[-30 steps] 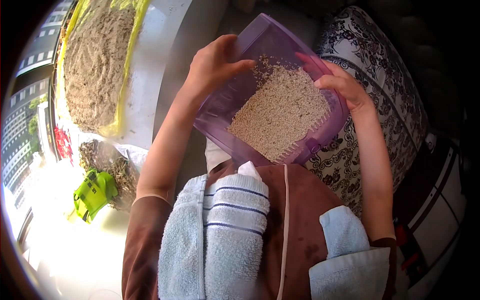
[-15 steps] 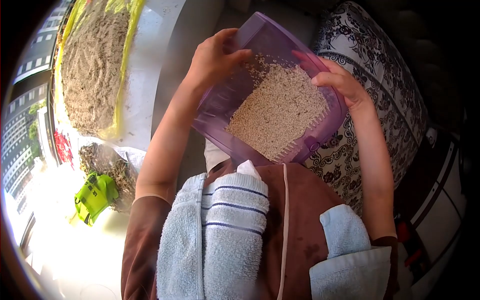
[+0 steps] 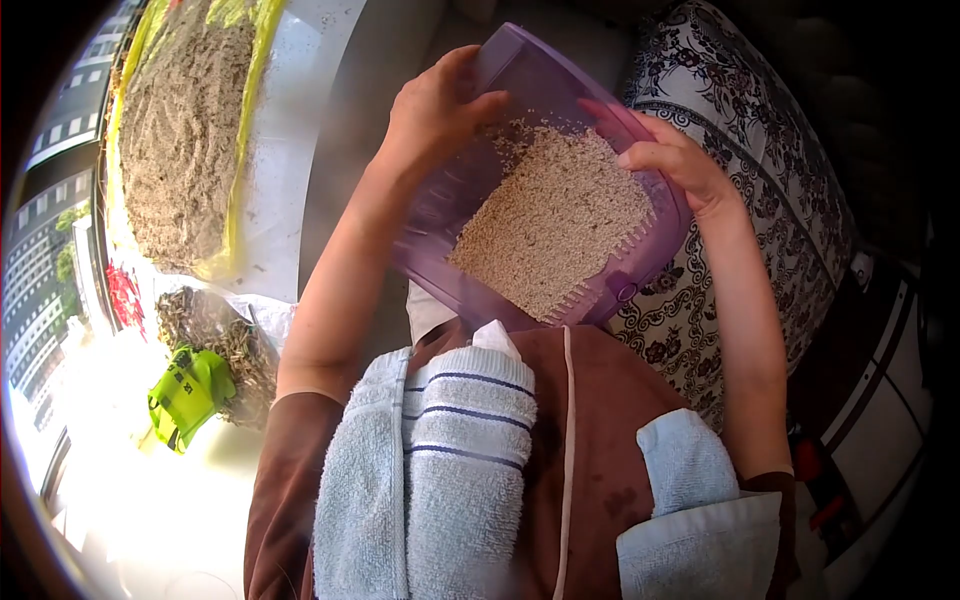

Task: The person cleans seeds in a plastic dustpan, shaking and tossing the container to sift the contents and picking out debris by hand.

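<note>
The left hand (image 3: 425, 115) and right hand (image 3: 690, 165) are clamping opposite sides of the purple plastic bin (image 3: 535, 70) near the brown garment (image 3: 610, 420) — a steadying step, seemingly — with the loose granules (image 3: 555, 220) calling for slow, even handling.

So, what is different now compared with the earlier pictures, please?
The left hand has shifted slightly up in the view, toward the far end of the box. Nothing was newly taken or let go. The right hand still grips the box, and the grains look about the same.
</note>
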The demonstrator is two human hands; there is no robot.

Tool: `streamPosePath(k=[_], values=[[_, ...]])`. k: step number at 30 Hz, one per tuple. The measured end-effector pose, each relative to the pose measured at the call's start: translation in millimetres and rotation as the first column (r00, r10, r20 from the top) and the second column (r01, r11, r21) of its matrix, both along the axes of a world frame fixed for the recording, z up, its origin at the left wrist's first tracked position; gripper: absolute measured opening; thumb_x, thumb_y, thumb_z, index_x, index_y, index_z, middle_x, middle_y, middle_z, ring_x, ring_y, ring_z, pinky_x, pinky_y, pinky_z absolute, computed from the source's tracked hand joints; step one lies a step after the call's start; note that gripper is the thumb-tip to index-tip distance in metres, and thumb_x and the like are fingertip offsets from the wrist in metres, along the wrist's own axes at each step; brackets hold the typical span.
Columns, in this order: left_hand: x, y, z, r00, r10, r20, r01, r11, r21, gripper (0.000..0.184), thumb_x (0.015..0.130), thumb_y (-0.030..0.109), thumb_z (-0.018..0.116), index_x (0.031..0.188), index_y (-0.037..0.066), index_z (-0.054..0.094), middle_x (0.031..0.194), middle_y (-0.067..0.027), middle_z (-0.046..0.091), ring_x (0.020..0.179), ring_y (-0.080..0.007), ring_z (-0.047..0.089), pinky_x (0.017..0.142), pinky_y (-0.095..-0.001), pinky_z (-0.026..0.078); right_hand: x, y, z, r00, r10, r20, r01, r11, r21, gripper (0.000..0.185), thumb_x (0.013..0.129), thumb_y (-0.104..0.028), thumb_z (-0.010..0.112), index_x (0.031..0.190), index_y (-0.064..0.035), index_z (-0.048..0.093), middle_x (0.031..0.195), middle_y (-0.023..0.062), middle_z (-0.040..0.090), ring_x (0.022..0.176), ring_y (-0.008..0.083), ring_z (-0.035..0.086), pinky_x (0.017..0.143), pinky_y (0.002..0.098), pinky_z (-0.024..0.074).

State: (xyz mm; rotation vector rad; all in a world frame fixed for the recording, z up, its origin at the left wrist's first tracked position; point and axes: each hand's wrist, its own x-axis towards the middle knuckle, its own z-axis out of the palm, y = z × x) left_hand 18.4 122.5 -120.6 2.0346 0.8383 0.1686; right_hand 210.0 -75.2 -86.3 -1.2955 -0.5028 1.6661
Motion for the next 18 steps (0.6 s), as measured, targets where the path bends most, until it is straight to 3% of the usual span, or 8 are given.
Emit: streamPosePath(k=[4,7,10,13,16,18], values=[[-8,10,-14,0.991,0.039,0.126,-0.003,0.960,-0.281,0.073,0.076,0.033,0.080,0.134,0.004,0.047,0.108,-0.0148,0.065,0.094,-0.0185,0.066,0.080,-0.0308,0.053,2,-1,-2,0.999,0.011,0.035,-0.010,1.000,-0.005,0.065,0.075,-0.009,0.062,0.136,0.0032,0.044,0.122,0.0124,0.058,0.108,0.0172,0.057,0.095,0.0279,0.0463],[-14,-4,6,0.995,-0.084,0.063,0.077,0.992,0.099,0.088,0.069,0.039,0.081,0.138,0.003,0.040,0.118,-0.0195,0.060,0.107,-0.0291,0.061,0.087,-0.0369,0.050,1,-1,-2,1.000,0.003,0.026,-0.003,1.000,-0.009,0.064,0.075,-0.009,0.061,0.136,0.0032,0.045,0.122,0.0121,0.058,0.108,0.0170,0.057,0.095,0.0278,0.0460],[-10,-20,10,0.994,-0.096,-0.052,0.109,0.933,0.342,0.095,0.066,0.038,0.082,0.140,0.003,0.035,0.121,-0.0199,0.057,0.109,-0.0310,0.059,0.087,-0.0386,0.050,2,1,-3,1.000,0.016,0.013,-0.016,1.000,0.003,0.064,0.075,-0.009,0.061,0.135,0.0031,0.045,0.122,0.0119,0.058,0.108,0.0170,0.057,0.095,0.0278,0.0461],[-9,-22,16,0.991,-0.065,-0.118,0.098,0.950,0.296,0.093,0.066,0.041,0.081,0.141,0.007,0.038,0.127,-0.0168,0.054,0.114,-0.0311,0.056,0.093,-0.0370,0.047,1,1,-3,1.000,0.011,0.008,-0.011,1.000,0.012,0.063,0.075,-0.008,0.061,0.135,0.0030,0.045,0.122,0.0119,0.058,0.108,0.0171,0.057,0.095,0.0279,0.0463],[-13,-15,8,0.997,-0.082,-0.008,0.080,0.946,0.313,0.085,0.070,0.035,0.080,0.140,0.005,0.041,0.122,-0.0162,0.058,0.109,-0.0257,0.060,0.090,-0.0338,0.048,1,2,-2,1.000,0.010,0.015,-0.010,1.000,0.004,0.063,0.075,-0.007,0.061,0.135,0.0030,0.045,0.122,0.0120,0.058,0.108,0.0171,0.057,0.095,0.0281,0.0462],[-14,-12,12,0.999,-0.039,-0.002,0.039,0.991,0.126,0.077,0.075,0.030,0.078,0.138,0.004,0.043,0.117,-0.0149,0.062,0.104,-0.0216,0.062,0.089,-0.0311,0.049,1,2,-1,1.000,0.006,0.003,-0.006,1.000,0.003,0.063,0.075,-0.007,0.060,0.135,0.0031,0.045,0.123,0.0121,0.058,0.108,0.0171,0.057,0.096,0.0282,0.0461]])
